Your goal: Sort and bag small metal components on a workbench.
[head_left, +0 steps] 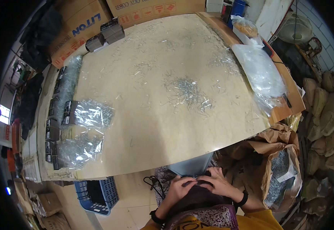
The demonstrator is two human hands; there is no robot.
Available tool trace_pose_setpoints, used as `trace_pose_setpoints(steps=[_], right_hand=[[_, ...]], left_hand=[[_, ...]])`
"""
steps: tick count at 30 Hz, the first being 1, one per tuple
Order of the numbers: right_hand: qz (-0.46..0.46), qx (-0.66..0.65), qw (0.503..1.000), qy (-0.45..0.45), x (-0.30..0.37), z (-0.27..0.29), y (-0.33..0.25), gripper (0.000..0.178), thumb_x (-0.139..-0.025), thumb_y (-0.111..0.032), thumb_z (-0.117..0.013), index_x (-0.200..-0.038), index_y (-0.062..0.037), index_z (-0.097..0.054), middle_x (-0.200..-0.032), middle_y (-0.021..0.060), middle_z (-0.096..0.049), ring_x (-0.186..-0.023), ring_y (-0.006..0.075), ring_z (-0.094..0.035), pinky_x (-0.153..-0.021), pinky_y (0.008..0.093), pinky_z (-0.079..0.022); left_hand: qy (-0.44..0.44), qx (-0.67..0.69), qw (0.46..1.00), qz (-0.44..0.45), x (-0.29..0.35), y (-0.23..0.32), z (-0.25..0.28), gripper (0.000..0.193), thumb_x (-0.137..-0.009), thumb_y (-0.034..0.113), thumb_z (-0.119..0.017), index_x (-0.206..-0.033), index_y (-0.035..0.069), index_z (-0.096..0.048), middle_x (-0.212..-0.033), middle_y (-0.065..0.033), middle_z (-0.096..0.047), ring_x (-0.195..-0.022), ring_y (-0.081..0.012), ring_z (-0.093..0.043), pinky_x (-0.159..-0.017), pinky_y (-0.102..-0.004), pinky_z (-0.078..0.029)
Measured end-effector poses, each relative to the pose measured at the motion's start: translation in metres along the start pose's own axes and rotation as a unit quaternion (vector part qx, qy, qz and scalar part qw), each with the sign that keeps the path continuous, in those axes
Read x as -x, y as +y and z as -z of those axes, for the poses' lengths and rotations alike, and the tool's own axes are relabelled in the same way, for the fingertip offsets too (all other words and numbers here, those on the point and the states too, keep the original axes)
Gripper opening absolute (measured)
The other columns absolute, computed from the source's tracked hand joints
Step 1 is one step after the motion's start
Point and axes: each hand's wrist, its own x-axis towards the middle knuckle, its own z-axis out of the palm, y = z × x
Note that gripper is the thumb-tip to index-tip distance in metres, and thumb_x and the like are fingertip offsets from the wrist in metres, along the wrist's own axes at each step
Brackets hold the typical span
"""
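Note:
Below the table's front edge, my left hand (181,188) and my right hand (218,183) are close together over my lap, fingers curled inward. What the fingertips pinch is small and mostly hidden; a thin shiny bit shows between them. Just beyond the hands is a grey-blue bin (192,165), partly under the table. Dark cloth and a patterned purple apron (216,217) lie beneath my wrists. On the table (136,142), a loose heap of thin metal pins (188,92) lies in the middle, with more scattered towards the far side.
Clear bags of pins (80,151) and small dark boxes (52,130) line the table's left side. Plastic bags (259,71) lie on the right ledge. A paper sack (268,172) with metal pieces stands at my right, a blue basket (111,193) at lower left. Cartons (78,30) stand behind.

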Motion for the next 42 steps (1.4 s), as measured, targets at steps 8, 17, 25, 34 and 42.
trace_pose_setpoints(steps=[8, 17, 25, 34, 42], right_hand=[[0.011, -0.05, 0.986, -0.161, 0.015, -0.034, 0.029, 0.03, -0.084, -0.02, -0.063, -0.113, -0.0197, -0.062, -0.104, 0.0115, -0.058, -0.102, 0.0291, -0.055, -0.088, 0.0414, -0.037], [0.056, -0.193, 0.979, 0.035, -0.027, 0.029, -0.046, 0.041, -0.072, -0.004, -0.074, -0.111, -0.0129, -0.067, -0.104, 0.0114, -0.058, -0.091, 0.0267, -0.059, -0.081, 0.0338, -0.049], [0.091, -0.125, 0.969, 0.19, -0.057, 0.065, -0.045, 0.023, -0.076, 0.007, -0.06, -0.096, -0.0005, -0.067, -0.084, 0.0132, -0.062, -0.075, 0.0259, -0.059, -0.065, 0.031, -0.048], [0.067, -0.01, 0.994, 0.085, -0.104, 0.131, -0.036, 0.026, -0.076, -0.002, -0.063, -0.103, -0.0031, -0.063, -0.101, 0.0169, -0.059, -0.094, 0.034, -0.056, -0.082, 0.0384, -0.046], [0.158, 0.25, 0.95, -0.101, -0.204, 0.156, -0.029, 0.062, -0.08, -0.024, -0.067, -0.134, -0.0091, -0.041, -0.137, 0.0192, -0.04, -0.119, 0.0377, -0.044, -0.103, 0.0462, -0.033]], left_hand=[[-0.147, 0.036, 0.987, 0.053, 0.02, -0.044, -0.015, 0.014, -0.081, 0.013, -0.069, -0.093, 0.005, -0.069, -0.096, -0.0095, -0.067, -0.088, -0.0226, -0.063, -0.082, -0.0307, -0.049], [-0.005, 0.087, 0.996, 0.023, 0.01, 0.028, 0.07, 0.013, -0.08, 0.001, -0.068, -0.092, 0.002, -0.067, -0.095, -0.0076, -0.068, -0.085, -0.0179, -0.065, -0.074, -0.0277, -0.052], [0.442, -0.048, 0.896, -0.01, -0.026, 0.006, 0.23, 0.021, -0.079, -0.005, -0.064, -0.096, 0.001, -0.056, -0.086, -0.009, -0.065, -0.078, -0.0165, -0.064, -0.068, -0.0265, -0.05], [0.452, -0.437, 0.772, 0.093, -0.021, 0.001, 0.253, 0.032, -0.066, 0.0, -0.07, -0.096, 0.006, -0.06, -0.1, -0.0135, -0.055, -0.095, -0.0321, -0.054, -0.081, -0.0424, -0.04], [0.425, -0.471, 0.764, 0.123, -0.032, 0.012, 0.267, 0.068, -0.062, 0.021, -0.08, -0.123, 0.013, -0.051, -0.129, -0.0171, -0.045, -0.122, -0.0355, -0.04, -0.097, -0.0511, -0.028]])
